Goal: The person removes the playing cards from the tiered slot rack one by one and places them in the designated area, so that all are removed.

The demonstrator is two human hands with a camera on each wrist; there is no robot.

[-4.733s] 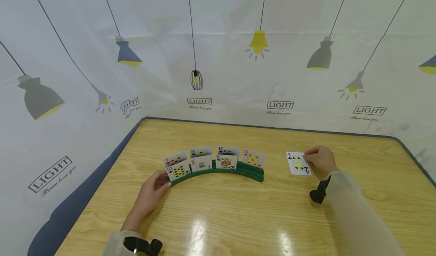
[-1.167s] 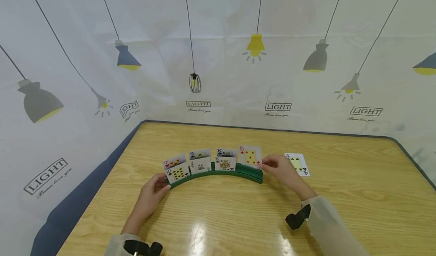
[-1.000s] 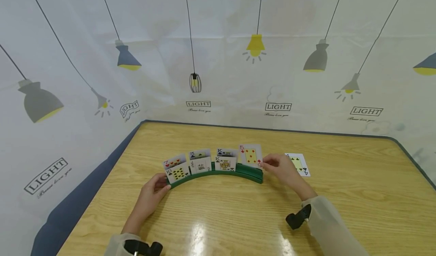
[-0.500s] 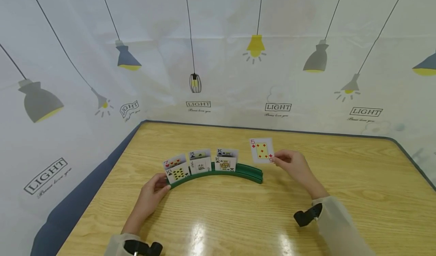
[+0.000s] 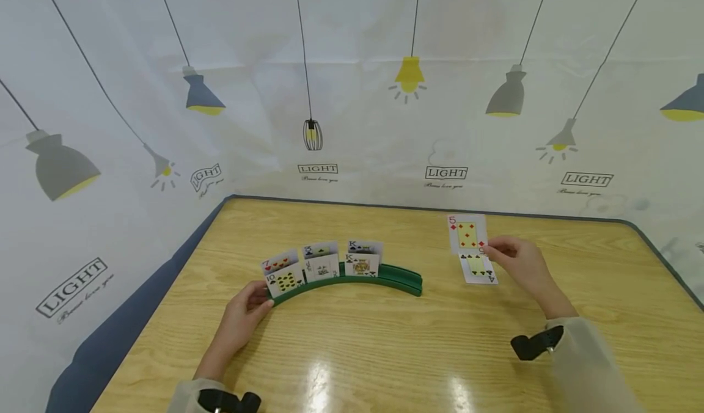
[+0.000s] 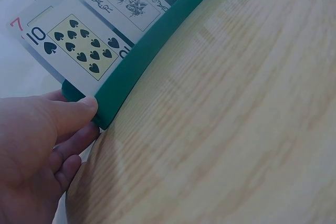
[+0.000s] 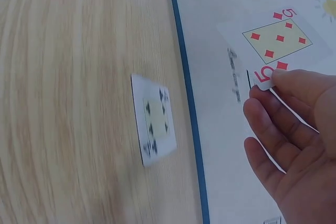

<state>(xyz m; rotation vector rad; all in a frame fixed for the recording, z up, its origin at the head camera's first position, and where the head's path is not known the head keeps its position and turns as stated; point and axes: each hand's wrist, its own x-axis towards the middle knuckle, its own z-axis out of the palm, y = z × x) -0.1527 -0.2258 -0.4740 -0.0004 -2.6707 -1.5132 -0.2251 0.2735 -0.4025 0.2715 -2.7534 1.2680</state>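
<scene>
My right hand (image 5: 519,266) pinches the five of diamonds (image 5: 467,233) by its lower corner, holding it up above the table. Below it the four of clubs (image 5: 477,269) lies face up, its top covered by the raised card in the head view. With thumb and fingers my left hand (image 5: 239,318) grips the left end of a curved green card holder (image 5: 335,280). Standing in the holder are the ten of spades (image 6: 84,45), a joker (image 6: 128,6) and a king (image 5: 362,265) in front. Behind them rise a seven of hearts (image 5: 279,261), a three (image 5: 321,249) and another king (image 5: 364,246).
The holder's right end shows bare green grooves (image 5: 404,277). A wooden table (image 5: 352,339) with a dark blue edge (image 5: 495,214) carries everything. A pale wall covering (image 5: 363,107) printed with lamps rises behind the table.
My right hand let go of the four of clubs on the table, took the five of diamonds out of the holder's right end and carried it rightward. My left hand stayed on the holder.
</scene>
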